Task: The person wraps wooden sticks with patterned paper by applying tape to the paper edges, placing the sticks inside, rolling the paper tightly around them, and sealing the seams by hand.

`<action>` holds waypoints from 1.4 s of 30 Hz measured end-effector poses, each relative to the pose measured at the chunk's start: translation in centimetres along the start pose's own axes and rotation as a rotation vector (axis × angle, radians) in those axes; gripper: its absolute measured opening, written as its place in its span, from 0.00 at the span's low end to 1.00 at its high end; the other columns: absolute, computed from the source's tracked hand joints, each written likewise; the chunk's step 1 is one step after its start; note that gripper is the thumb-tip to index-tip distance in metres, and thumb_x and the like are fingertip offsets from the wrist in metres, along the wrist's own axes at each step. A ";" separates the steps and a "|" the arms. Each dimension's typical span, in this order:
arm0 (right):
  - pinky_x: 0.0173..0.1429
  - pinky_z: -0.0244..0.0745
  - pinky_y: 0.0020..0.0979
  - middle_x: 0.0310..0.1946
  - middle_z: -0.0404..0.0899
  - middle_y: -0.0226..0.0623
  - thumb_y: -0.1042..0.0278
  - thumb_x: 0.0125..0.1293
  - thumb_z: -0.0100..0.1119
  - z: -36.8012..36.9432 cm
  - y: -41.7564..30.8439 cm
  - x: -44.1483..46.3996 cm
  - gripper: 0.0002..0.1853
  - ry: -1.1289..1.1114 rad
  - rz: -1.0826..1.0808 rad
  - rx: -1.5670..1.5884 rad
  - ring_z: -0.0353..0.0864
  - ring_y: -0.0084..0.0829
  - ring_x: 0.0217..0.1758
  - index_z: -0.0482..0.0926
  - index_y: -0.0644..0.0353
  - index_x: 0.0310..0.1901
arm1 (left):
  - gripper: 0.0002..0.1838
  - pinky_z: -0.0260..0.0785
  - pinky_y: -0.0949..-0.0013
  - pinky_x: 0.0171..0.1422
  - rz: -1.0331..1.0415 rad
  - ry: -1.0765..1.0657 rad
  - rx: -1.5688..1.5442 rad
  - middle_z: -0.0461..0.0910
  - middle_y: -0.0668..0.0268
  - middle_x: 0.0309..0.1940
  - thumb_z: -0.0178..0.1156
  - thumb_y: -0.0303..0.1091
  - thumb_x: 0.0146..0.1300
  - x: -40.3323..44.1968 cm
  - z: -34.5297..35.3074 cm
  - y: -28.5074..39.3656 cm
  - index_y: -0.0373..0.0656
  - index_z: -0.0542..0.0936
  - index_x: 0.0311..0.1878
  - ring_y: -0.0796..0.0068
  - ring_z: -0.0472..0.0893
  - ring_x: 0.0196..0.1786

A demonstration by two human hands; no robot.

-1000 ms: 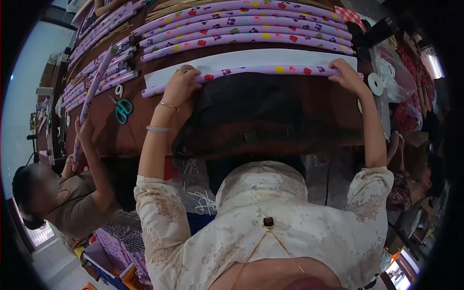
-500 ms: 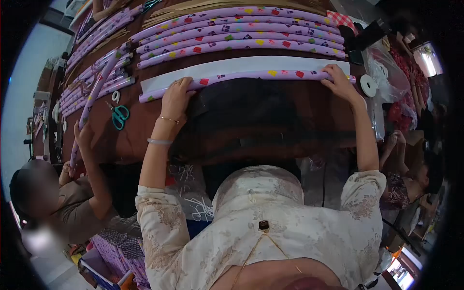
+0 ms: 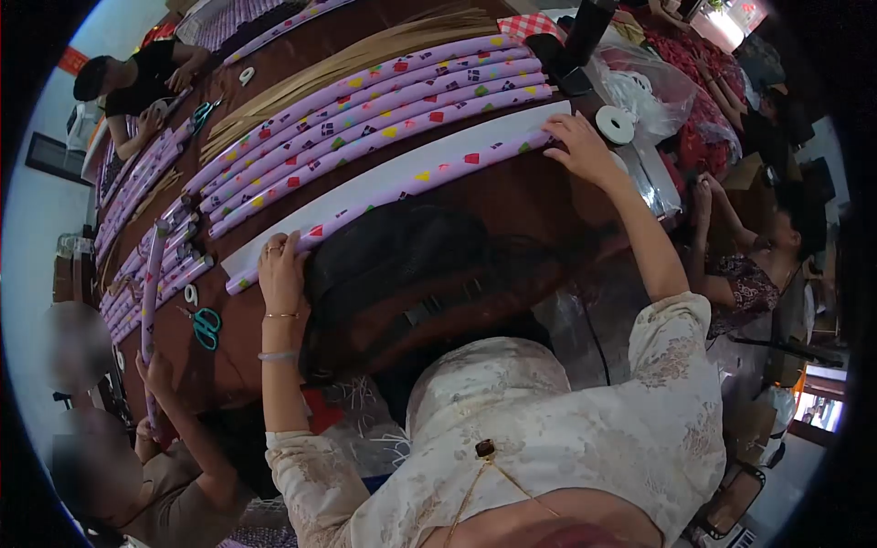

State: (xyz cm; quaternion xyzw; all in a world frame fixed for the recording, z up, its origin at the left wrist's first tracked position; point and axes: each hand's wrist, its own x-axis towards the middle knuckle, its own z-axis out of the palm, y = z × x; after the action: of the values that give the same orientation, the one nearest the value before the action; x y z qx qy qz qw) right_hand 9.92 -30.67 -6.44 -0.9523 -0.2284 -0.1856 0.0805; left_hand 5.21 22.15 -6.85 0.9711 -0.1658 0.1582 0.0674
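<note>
A purple patterned wrapping paper roll [image 3: 420,180] lies across the table in front of me, with a white strip of its sheet [image 3: 365,187] spread out behind it. My left hand [image 3: 281,269] is closed over the roll near its left end, fingers bent on top. At the right end, my right hand [image 3: 585,151] holds the roll between thumb and fingers, the fingertips reaching over the white strip. Dark cloth [image 3: 393,256] lies just on my side of the roll.
Several finished rolls [image 3: 375,119] lie behind, beside brown strips [image 3: 365,50]. Teal scissors [image 3: 203,327] and a tape roll [image 3: 191,294] are at left. A white spool [image 3: 615,125] stands at right. A co-worker's hand [image 3: 157,373] at left holds an upright roll [image 3: 151,292].
The view has turned, so the table appears tilted and another person shows at the far left. Both my hands remain at the two ends of the roll.
</note>
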 end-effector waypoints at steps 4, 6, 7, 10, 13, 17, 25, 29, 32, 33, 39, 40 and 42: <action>0.55 0.64 0.38 0.44 0.73 0.38 0.62 0.54 0.62 -2.4 -2.1 1.4 0.15 0.045 0.066 0.197 0.71 0.42 0.50 0.76 0.58 0.41 | 0.21 0.64 0.60 0.53 -0.007 -0.001 0.052 0.72 0.61 0.44 0.62 0.33 0.50 -0.5 0.0 0.1 0.44 0.73 0.50 0.60 0.72 0.49; 0.48 0.67 0.38 0.37 0.74 0.40 0.65 0.55 0.61 -3.1 -2.5 2.9 0.10 0.113 0.005 0.242 0.73 0.42 0.44 0.78 0.59 0.37 | 0.24 0.64 0.61 0.56 0.004 -0.020 0.050 0.72 0.60 0.47 0.61 0.34 0.51 -0.5 -0.3 0.1 0.42 0.71 0.53 0.59 0.71 0.52; 0.46 0.67 0.38 0.36 0.74 0.40 0.66 0.55 0.61 -3.3 -3.0 3.7 0.09 0.148 -0.003 0.248 0.74 0.42 0.42 0.78 0.60 0.37 | 0.24 0.63 0.61 0.56 -0.003 -0.014 0.036 0.71 0.61 0.47 0.61 0.34 0.51 -0.5 -0.5 0.3 0.42 0.71 0.54 0.59 0.71 0.51; 0.49 0.67 0.34 0.38 0.74 0.38 0.68 0.56 0.60 -4.1 -4.5 6.9 0.07 0.121 -0.013 0.308 0.74 0.40 0.44 0.78 0.60 0.36 | 0.25 0.63 0.61 0.56 -0.045 -0.004 0.030 0.71 0.60 0.48 0.61 0.33 0.52 -0.8 -1.6 1.3 0.42 0.70 0.55 0.58 0.70 0.52; 0.42 0.69 0.34 0.32 0.76 0.39 0.68 0.56 0.60 -3.2 -6.2 11.5 0.08 0.203 -0.078 0.457 0.76 0.40 0.38 0.77 0.63 0.32 | 0.24 0.62 0.61 0.56 -0.022 0.008 -0.009 0.69 0.58 0.49 0.59 0.32 0.53 -1.0 -3.0 2.1 0.40 0.69 0.54 0.57 0.69 0.52; 0.44 0.69 0.35 0.34 0.78 0.38 0.62 0.56 0.59 -0.1 -7.6 17.7 0.10 0.215 -0.176 0.425 0.77 0.38 0.40 0.79 0.61 0.33 | 0.23 0.62 0.60 0.56 -0.075 0.128 -0.029 0.70 0.58 0.48 0.59 0.31 0.54 -3.1 -5.5 3.5 0.40 0.69 0.54 0.57 0.70 0.52; 0.47 0.70 0.38 0.35 0.79 0.35 0.60 0.51 0.59 4.9 -9.0 29.3 0.11 -0.056 0.005 0.171 0.78 0.35 0.42 0.80 0.53 0.35 | 0.13 0.66 0.61 0.51 -0.611 0.494 -0.128 0.74 0.58 0.44 0.58 0.29 0.57 -14.1 -2.0 1.7 0.41 0.76 0.47 0.59 0.74 0.48; 0.48 0.72 0.38 0.35 0.81 0.34 0.61 0.49 0.59 9.0 -8.5 33.2 0.09 -0.183 0.072 0.157 0.79 0.36 0.42 0.82 0.49 0.33 | 0.09 0.67 0.61 0.51 -0.591 0.553 -0.032 0.75 0.59 0.42 0.58 0.27 0.56 -14.3 -1.1 1.8 0.41 0.78 0.41 0.59 0.74 0.48; 0.44 0.73 0.37 0.32 0.82 0.33 0.61 0.48 0.61 10.7 -9.0 34.5 0.10 -0.224 0.041 0.123 0.81 0.34 0.39 0.82 0.49 0.34 | 0.07 0.67 0.63 0.52 -0.624 0.582 -0.077 0.76 0.61 0.41 0.57 0.25 0.54 -14.2 -1.4 1.9 0.40 0.78 0.38 0.60 0.75 0.48; 0.44 0.74 0.36 0.32 0.82 0.35 0.62 0.49 0.61 10.9 -9.2 34.9 0.10 -0.279 0.070 0.156 0.81 0.33 0.39 0.83 0.49 0.35 | 0.07 0.67 0.63 0.52 -0.628 0.592 -0.067 0.76 0.61 0.41 0.57 0.25 0.54 -14.1 -1.5 1.9 0.40 0.78 0.38 0.60 0.75 0.48; 0.52 0.72 0.39 0.41 0.80 0.33 0.62 0.45 0.68 14.0 -8.5 36.9 0.14 -0.452 0.159 0.096 0.78 0.33 0.48 0.82 0.45 0.38 | 0.05 0.69 0.61 0.51 -0.663 0.564 -0.119 0.77 0.62 0.41 0.57 0.26 0.57 -14.0 -1.8 2.1 0.42 0.80 0.37 0.60 0.75 0.49; 0.52 0.72 0.39 0.41 0.80 0.33 0.62 0.45 0.68 14.0 -8.7 37.0 0.14 -0.451 0.145 0.096 0.78 0.33 0.48 0.82 0.45 0.38 | 0.05 0.69 0.61 0.51 -0.674 0.572 -0.112 0.77 0.62 0.41 0.57 0.26 0.57 -13.9 -1.8 2.0 0.42 0.80 0.37 0.60 0.75 0.49; 0.53 0.70 0.41 0.42 0.80 0.32 0.60 0.45 0.69 13.8 -9.1 37.0 0.15 -0.482 0.170 0.019 0.77 0.32 0.49 0.82 0.44 0.38 | 0.05 0.69 0.62 0.51 -0.663 0.561 -0.114 0.77 0.61 0.40 0.57 0.26 0.56 -14.1 -1.8 1.9 0.42 0.80 0.36 0.60 0.75 0.48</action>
State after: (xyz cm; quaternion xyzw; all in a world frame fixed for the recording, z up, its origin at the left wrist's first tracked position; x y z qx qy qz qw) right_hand 40.67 -4.37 -4.06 -0.9840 -0.1619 0.0561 0.0480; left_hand -8.55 24.89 -9.62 0.8860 0.1709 0.3762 0.2105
